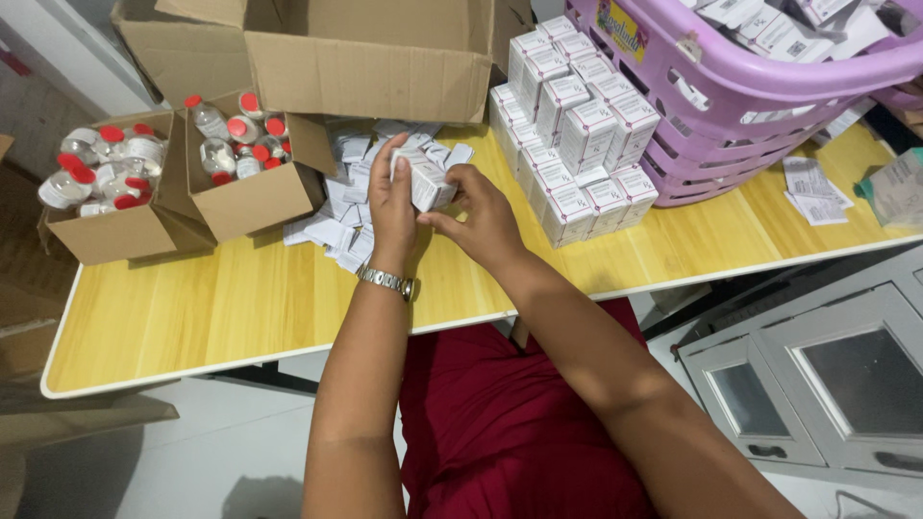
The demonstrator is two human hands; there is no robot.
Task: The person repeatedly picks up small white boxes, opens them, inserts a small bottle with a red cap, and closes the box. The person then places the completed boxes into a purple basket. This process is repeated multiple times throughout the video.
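Both hands meet over the wooden table [192, 308] on one small white carton [428, 183]. My left hand [392, 207], with a metal watch at the wrist, grips the carton's left side. My right hand [476, 213] pinches its lower right end. Just behind the hands lies a loose heap of flat folded white cartons [341, 207]. To the right stands a stack of filled white cartons [572, 125] with pink print.
Two small cardboard boxes [252, 197] [115, 231] at the left hold clear bottles with red caps. A large open cardboard box [365, 67] stands at the back. A purple plastic basket [731, 115] of cartons sits at the right, paper leaflets [815, 187] beside it. A grey cabinet [817, 384] stands lower right.
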